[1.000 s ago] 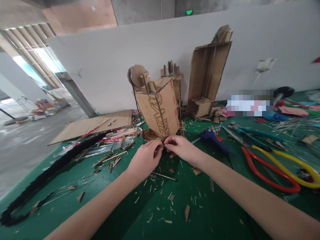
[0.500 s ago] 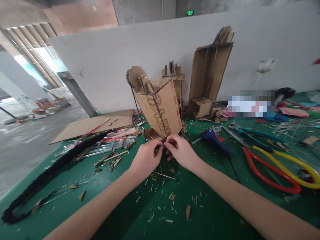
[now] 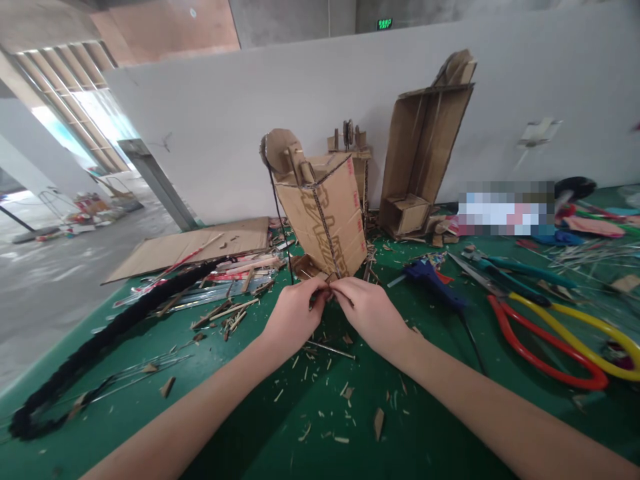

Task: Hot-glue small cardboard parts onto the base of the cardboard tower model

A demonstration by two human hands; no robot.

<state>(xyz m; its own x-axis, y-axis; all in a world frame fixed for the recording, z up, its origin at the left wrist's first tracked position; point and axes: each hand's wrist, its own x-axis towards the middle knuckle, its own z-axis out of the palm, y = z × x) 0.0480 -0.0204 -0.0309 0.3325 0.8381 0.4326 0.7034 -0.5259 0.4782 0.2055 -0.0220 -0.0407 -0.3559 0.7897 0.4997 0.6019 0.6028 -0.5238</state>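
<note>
Cardboard box stands at 12 o'clock on the worktop; left hand and right hand pinch some tiny brown piece near its foot; right one just rolled over, probably regripping; fiddly bit's unfinished imo

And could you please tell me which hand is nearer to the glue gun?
Right. The right hand is left of the glue gun; the left hand is farther left.

A craft workshop — glue gun, scissors and scraps on a green table, concrete floor beyond.
</note>
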